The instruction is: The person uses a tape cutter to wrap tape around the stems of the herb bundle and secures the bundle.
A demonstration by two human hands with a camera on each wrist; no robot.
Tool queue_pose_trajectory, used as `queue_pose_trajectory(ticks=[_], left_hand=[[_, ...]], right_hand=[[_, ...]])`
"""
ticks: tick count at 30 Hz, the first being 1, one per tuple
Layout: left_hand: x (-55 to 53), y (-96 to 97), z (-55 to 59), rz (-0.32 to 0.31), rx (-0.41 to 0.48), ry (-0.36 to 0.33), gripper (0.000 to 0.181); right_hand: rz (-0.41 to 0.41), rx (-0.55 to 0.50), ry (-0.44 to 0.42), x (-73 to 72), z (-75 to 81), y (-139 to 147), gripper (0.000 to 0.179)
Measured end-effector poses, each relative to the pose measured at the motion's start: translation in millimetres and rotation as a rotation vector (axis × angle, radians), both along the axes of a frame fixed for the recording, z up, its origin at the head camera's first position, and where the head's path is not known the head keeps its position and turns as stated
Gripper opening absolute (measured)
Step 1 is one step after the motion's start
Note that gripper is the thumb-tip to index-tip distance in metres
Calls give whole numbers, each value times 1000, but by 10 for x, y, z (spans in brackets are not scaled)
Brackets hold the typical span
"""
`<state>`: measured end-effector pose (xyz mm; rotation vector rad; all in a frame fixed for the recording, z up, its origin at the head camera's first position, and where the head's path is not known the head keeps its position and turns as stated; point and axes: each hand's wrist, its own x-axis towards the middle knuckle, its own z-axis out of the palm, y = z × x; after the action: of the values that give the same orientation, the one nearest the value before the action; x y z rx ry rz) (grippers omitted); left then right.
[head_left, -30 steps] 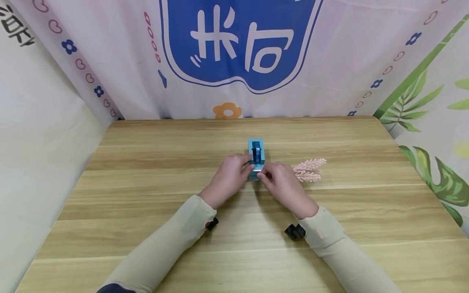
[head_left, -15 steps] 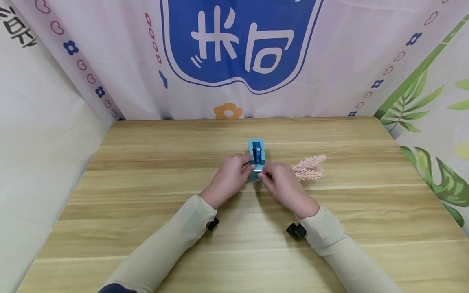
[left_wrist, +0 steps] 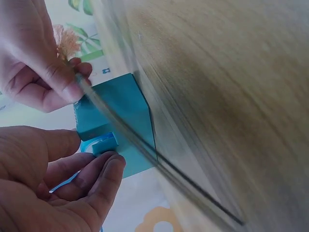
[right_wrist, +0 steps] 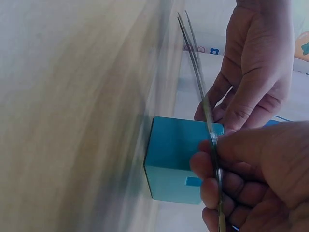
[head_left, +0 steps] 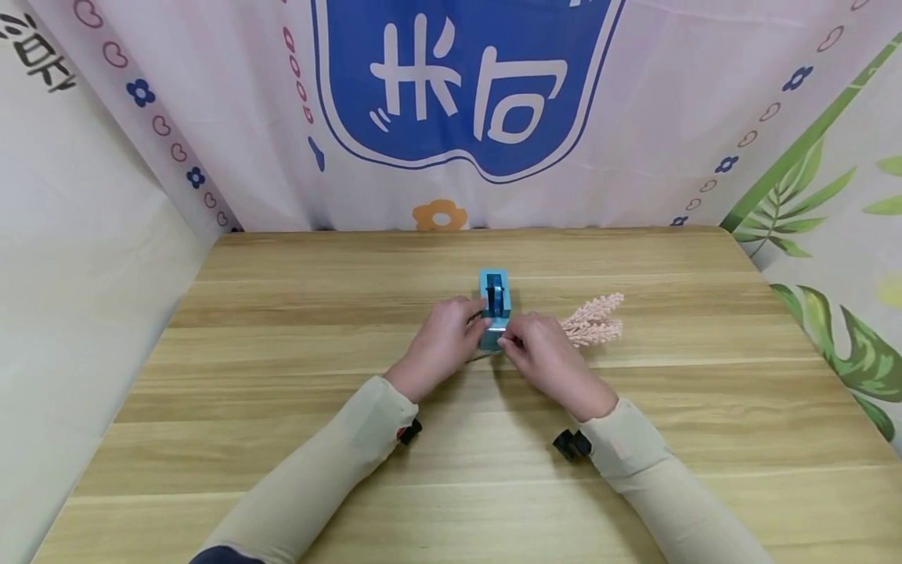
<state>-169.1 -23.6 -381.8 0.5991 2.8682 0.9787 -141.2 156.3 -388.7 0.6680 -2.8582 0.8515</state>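
Observation:
A teal tape dispenser (head_left: pixel 496 312) stands on the table with a blue tape roll (head_left: pixel 496 294) inside. My left hand (head_left: pixel 440 337) holds it from the left, thumb near its front and fingers along the side. My right hand (head_left: pixel 546 352) pinches the thin stems (left_wrist: pixel 120 123) of a pink flower sprig (head_left: pixel 594 321) between thumb and fingers. In the left wrist view the stems slant across in front of the dispenser. A shiny bit, perhaps tape, shows on the stems in the right wrist view. The pink blossoms stick out to the right, behind the right hand.
The wood-grain table (head_left: pixel 317 305) reaches back to a printed curtain (head_left: pixel 268 141). White and leaf-printed cloths hang at the sides. Small black wrist cameras, such as the one on the right wrist (head_left: pixel 572 444), hang under the sleeves.
The sprig has turned: its blossoms swing slightly away from me, and stem ends now show to the left below the dispenser. Both hands stay nearly in place.

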Motion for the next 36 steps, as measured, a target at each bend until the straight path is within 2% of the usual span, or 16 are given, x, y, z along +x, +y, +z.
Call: queue_pose_trajectory(ticks=[5, 11, 14, 18, 23, 30, 36], left_hand=[[0, 6, 11, -2, -6, -3, 38], [14, -15, 2, -4, 10, 8, 39], [73, -51, -15, 0, 35, 59, 39], [193, -104, -6, -2, 84, 159, 37], [334, -152, 58, -61, 108, 231, 26], [430, -162, 117, -191, 82, 247, 14], [459, -148, 124, -192, 106, 236, 10]], right_hand=[[8, -1, -16, 3, -15, 7, 16], [14, -10, 5, 16, 18, 10, 18], [15, -25, 12, 42, 56, 10, 19], [13, -33, 30, 97, 127, 0, 18], [0, -35, 91, 179, 219, -12, 17], [-36, -38, 143, 284, 292, -7, 15], [-56, 9, 220, 368, 299, -15, 15]])
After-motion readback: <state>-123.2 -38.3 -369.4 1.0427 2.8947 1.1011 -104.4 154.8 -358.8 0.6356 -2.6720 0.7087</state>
